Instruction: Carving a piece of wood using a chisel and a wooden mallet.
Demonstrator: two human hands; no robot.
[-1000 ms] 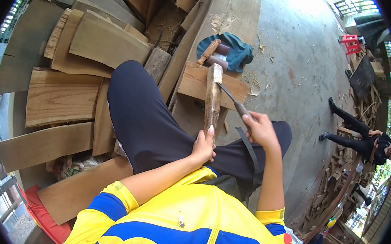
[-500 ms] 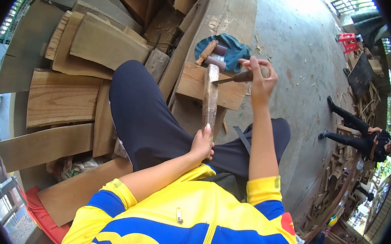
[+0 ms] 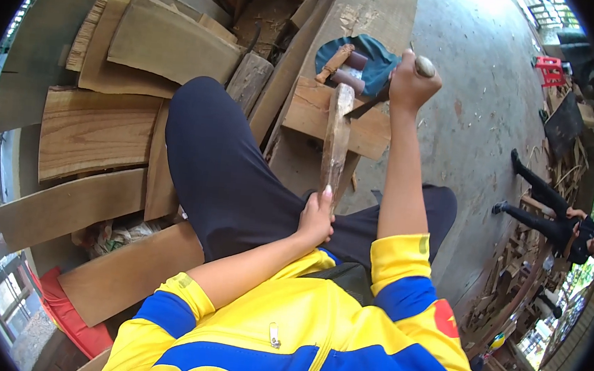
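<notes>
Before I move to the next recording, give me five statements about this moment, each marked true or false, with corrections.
1. The left hand grips the wooden stick near its lower end in the picture. True.
2. The right hand is empty. False: it grips a handled tool with a dark blade.
3. A brown wooden piece lies at least partly over the blue-green fabric. True.
4. The red stool is at the picture's left edge. False: it is toward the upper right.
5. The co-worker at right wears yellow trousers. False: the trousers are dark.
</notes>
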